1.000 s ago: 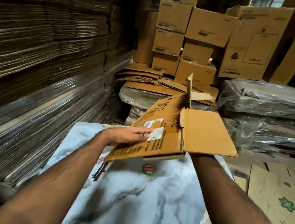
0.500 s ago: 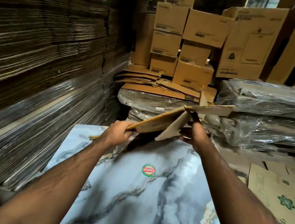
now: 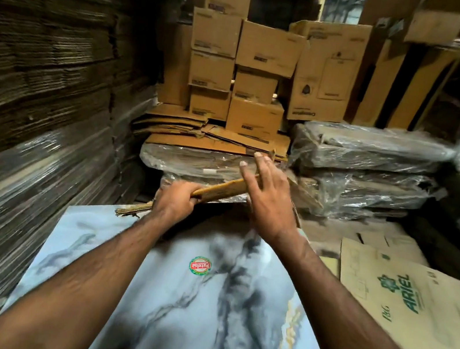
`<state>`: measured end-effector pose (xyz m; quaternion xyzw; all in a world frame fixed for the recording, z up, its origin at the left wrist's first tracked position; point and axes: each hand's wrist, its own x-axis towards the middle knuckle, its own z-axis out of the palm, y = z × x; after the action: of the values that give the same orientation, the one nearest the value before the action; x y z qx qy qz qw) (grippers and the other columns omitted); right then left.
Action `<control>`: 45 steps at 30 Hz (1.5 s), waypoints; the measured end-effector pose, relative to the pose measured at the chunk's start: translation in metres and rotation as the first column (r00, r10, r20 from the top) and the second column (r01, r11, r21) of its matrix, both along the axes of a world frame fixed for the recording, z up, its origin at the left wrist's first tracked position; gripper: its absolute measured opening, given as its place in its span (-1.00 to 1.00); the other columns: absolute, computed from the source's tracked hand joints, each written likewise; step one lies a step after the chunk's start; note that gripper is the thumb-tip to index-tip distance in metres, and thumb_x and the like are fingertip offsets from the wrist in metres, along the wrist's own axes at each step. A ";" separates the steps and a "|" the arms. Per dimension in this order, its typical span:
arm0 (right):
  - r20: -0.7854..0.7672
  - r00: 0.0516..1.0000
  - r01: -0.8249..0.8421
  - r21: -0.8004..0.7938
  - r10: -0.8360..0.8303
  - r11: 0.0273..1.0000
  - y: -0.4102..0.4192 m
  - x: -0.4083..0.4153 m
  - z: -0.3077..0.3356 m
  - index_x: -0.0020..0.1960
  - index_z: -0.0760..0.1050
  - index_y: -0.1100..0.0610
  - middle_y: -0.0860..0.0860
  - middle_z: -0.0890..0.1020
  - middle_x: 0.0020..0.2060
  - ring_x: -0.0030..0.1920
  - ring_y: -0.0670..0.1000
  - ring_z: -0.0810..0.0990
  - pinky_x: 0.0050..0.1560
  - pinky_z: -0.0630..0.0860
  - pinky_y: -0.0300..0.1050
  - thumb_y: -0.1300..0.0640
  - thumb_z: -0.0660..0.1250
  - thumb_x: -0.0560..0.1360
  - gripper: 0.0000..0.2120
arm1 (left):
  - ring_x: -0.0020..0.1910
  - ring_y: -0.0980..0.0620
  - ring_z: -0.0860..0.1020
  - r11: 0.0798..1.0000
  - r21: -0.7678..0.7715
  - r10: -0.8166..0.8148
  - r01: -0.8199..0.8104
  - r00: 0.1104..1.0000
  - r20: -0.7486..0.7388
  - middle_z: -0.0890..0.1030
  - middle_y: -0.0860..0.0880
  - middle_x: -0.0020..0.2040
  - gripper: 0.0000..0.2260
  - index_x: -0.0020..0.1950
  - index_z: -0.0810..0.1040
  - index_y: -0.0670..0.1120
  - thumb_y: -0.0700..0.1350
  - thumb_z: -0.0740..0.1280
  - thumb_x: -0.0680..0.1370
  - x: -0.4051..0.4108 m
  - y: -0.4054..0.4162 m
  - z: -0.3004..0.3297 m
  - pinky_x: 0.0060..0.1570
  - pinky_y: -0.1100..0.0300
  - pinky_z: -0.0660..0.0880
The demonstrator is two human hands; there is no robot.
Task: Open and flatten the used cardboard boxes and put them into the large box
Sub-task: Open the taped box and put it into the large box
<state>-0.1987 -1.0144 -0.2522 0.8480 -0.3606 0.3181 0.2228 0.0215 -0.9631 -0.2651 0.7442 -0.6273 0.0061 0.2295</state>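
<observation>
Fingers: left hand (image 3: pixel 177 200) clamped on the flattened box (image 3: pixel 221 190) — right hand (image 3: pixel 267 196) fingers straight, spread, resting on it.
Box: brown, seen edge-on, tilted.

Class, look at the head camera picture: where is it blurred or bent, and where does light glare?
Head view: the cardboard stacks at the left edge smear into streaks and bow with the wide-angle lens; glare glints on the plastic-wrapped bundles; the left hand, right hand and marble-patterned board stay fairly sharp.

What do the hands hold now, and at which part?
The left hand grips the flattened cardboard box at its near left end; the right hand rests open on it.
</observation>
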 end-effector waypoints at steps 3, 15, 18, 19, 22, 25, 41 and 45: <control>-0.245 0.959 0.182 0.141 -0.144 0.973 0.000 -0.007 -0.007 0.62 0.03 0.05 0.18 0.08 0.59 0.58 0.20 0.07 0.53 0.08 0.16 0.30 0.23 0.42 -0.18 | 0.19 -0.13 0.57 0.999 0.014 -0.047 0.046 0.996 0.070 0.65 -0.04 0.18 -0.71 0.27 0.60 0.11 -0.10 0.34 0.57 0.003 0.011 -0.004 0.08 0.09 0.46; -0.542 0.841 0.321 0.508 0.006 0.799 0.022 -0.023 -0.043 0.34 0.43 0.08 0.12 0.49 0.25 0.24 0.20 0.46 0.11 0.47 -0.01 0.13 0.21 0.61 -0.69 | 0.32 -0.11 0.41 0.951 0.065 -0.310 0.304 0.918 0.247 0.50 -0.02 0.36 -0.47 0.43 0.44 0.00 -0.20 0.34 0.44 -0.001 0.068 -0.080 0.34 -0.02 0.34; -0.536 0.844 0.340 0.543 0.006 0.768 0.041 -0.028 -0.086 0.32 0.40 0.03 0.09 0.48 0.26 0.23 0.18 0.45 0.08 0.51 0.02 0.06 0.26 0.60 -0.70 | 0.39 -0.05 0.34 0.929 0.253 -0.323 0.271 0.927 0.193 0.43 0.01 0.42 -0.54 0.46 0.39 0.08 -0.14 0.28 0.56 -0.004 0.085 -0.107 0.40 -0.02 0.30; -0.536 0.844 0.360 0.551 -0.012 0.753 0.049 -0.030 -0.101 0.33 0.38 0.02 0.07 0.47 0.27 0.23 0.17 0.44 0.05 0.50 0.02 0.04 0.31 0.58 -0.66 | 0.38 -0.07 0.35 0.931 0.262 -0.307 0.255 0.934 0.183 0.43 0.00 0.41 -0.57 0.46 0.39 0.07 -0.10 0.28 0.58 -0.006 0.093 -0.116 0.39 -0.01 0.31; -0.499 0.864 0.377 0.559 -0.063 0.739 0.072 -0.035 -0.136 0.35 0.35 0.02 0.05 0.45 0.32 0.23 0.17 0.43 0.06 0.51 0.03 0.08 0.33 0.54 -0.60 | 0.18 -0.13 0.50 0.939 0.145 -0.334 0.312 0.929 0.162 0.55 -0.09 0.19 -0.76 0.24 0.53 -0.07 -0.03 0.27 0.61 -0.020 0.120 -0.144 0.16 0.01 0.42; -0.490 0.868 0.389 0.570 -0.081 0.724 0.092 -0.037 -0.162 0.37 0.33 0.04 0.08 0.42 0.35 0.24 0.18 0.41 0.11 0.47 0.04 0.21 0.24 0.55 -0.59 | -0.06 -0.13 0.57 0.921 0.094 -0.384 0.377 0.921 0.072 0.61 -0.11 -0.03 -0.84 0.01 0.58 -0.13 -0.07 0.27 0.61 -0.027 0.141 -0.170 -0.10 0.04 0.49; -0.384 0.916 0.346 0.598 -0.120 0.723 0.153 -0.090 -0.209 0.38 0.38 0.06 0.11 0.47 0.30 0.18 0.20 0.41 0.11 0.45 0.11 0.24 0.39 0.44 -0.47 | 0.22 -0.20 0.57 0.908 0.418 0.398 0.013 -0.338 -0.853 0.58 -0.17 0.25 -0.56 0.33 0.46 -0.08 0.20 0.20 0.62 -0.078 0.183 -0.225 0.10 -0.08 0.55; -0.349 0.933 0.283 0.579 -0.081 0.765 0.154 -0.098 -0.194 0.49 0.31 0.02 0.14 0.45 0.33 0.23 0.22 0.41 0.19 0.45 0.12 0.17 0.39 0.49 -0.40 | 0.03 -0.12 0.63 0.896 0.383 0.213 -0.224 -0.540 -0.814 0.66 -0.16 0.06 -0.68 0.23 0.50 -0.12 0.08 0.30 0.61 -0.089 0.172 -0.198 0.09 -0.02 0.57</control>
<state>-0.2967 -0.8601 -0.4465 0.8725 -0.4878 0.0241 0.0145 -0.0680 -0.7909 -0.4631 0.5040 0.0631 -0.5736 0.6426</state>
